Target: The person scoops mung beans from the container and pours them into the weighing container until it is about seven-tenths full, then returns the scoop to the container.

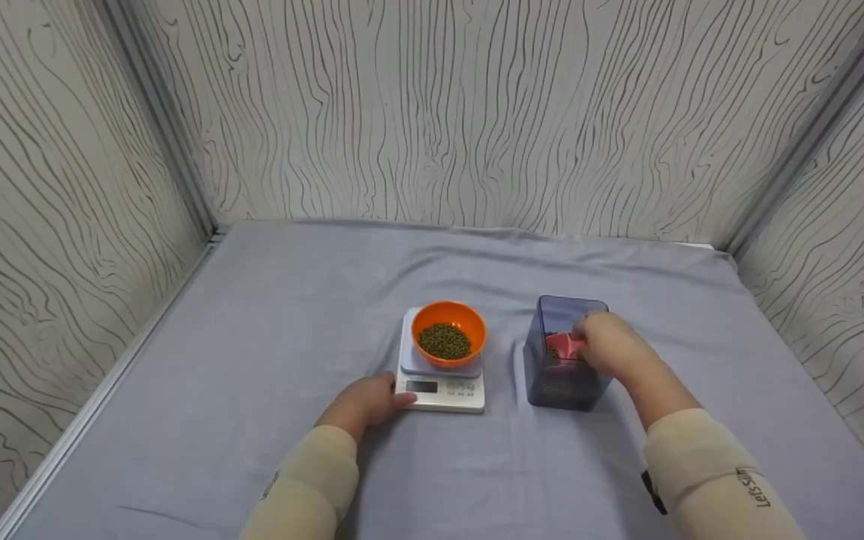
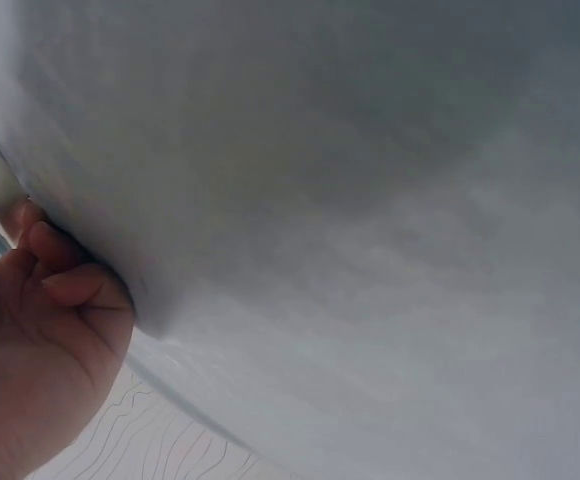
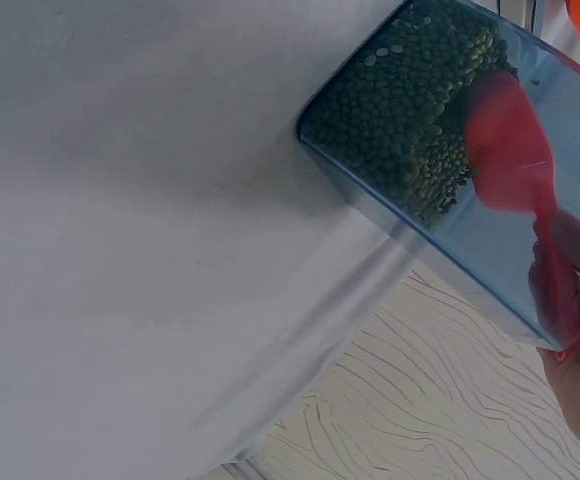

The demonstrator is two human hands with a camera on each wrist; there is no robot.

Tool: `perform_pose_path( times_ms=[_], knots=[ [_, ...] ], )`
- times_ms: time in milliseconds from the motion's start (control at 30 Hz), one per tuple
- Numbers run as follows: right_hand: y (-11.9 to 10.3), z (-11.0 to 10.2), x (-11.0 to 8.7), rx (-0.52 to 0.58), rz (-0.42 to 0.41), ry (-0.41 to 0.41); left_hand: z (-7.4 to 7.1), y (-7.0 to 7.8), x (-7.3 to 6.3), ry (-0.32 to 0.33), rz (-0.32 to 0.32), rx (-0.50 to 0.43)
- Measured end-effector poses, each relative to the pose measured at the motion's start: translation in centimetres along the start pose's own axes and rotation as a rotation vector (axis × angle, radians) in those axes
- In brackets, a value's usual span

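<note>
A white kitchen scale (image 1: 463, 401) lies on the cloth, bearing an orange bowl (image 1: 471, 321) with green beans (image 1: 444, 342) in it. My left hand (image 1: 369, 399) grips the scale's front left corner, thumb on top near the display; in the left wrist view its fingers (image 2: 70, 285) are curled. To the right stands a clear bluish container (image 1: 563, 388). My right hand (image 1: 613, 346) reaches over its rim and holds a pink-red scoop (image 3: 510, 145) by the handle. The scoop's head meets the green beans (image 3: 370, 120) inside the container, and its tip is partly hidden among them.
A grey-blue cloth (image 1: 252, 337) with some wrinkles covers the table. Panels with a wood-grain pattern (image 1: 432, 112) rise at the back and both sides. A gap of cloth separates the scale from the container.
</note>
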State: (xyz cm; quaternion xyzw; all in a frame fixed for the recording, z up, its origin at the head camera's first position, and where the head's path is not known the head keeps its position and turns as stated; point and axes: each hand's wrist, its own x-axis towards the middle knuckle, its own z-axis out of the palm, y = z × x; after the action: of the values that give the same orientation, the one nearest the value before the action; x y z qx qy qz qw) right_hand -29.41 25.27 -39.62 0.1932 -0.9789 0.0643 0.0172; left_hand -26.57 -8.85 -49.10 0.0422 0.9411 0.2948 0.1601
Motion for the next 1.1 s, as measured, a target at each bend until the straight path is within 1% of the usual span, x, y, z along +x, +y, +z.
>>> perform_pose_path(
  times_ms=[67, 167, 433, 600, 733, 867, 1100],
  knots=[
    [0.1, 0.2, 0.0, -0.001, -0.025, 0.028, 0.0, -0.1, 0.1, 0.005, 0.012, 0.011],
    [0.2, 0.2, 0.1, 0.006, -0.022, 0.032, 0.0, -0.2, 0.2, 0.0, 0.004, 0.006],
    [0.6, -0.1, -0.1, 0.068, -0.003, 0.013, 0.0, -0.2, 0.2, -0.008, -0.018, -0.001],
    [1.0, -0.8, -0.4, 0.112, -0.017, 0.021, -0.1, -0.1, 0.1, -0.014, -0.037, -0.014],
    [1.5, -1.5, -0.9, 0.164, -0.03, 0.031, -0.1, 0.0, 0.0, -0.009, -0.017, -0.011],
    [2.1, -2.0, -1.6, 0.203, -0.017, 0.029, -0.1, 0.0, -0.1, -0.004, -0.001, -0.007],
    [2.9, -2.1, -2.4, 0.263, -0.005, 0.037, 0.0, -0.1, -0.1, 0.012, 0.01, 0.031]
  ],
)
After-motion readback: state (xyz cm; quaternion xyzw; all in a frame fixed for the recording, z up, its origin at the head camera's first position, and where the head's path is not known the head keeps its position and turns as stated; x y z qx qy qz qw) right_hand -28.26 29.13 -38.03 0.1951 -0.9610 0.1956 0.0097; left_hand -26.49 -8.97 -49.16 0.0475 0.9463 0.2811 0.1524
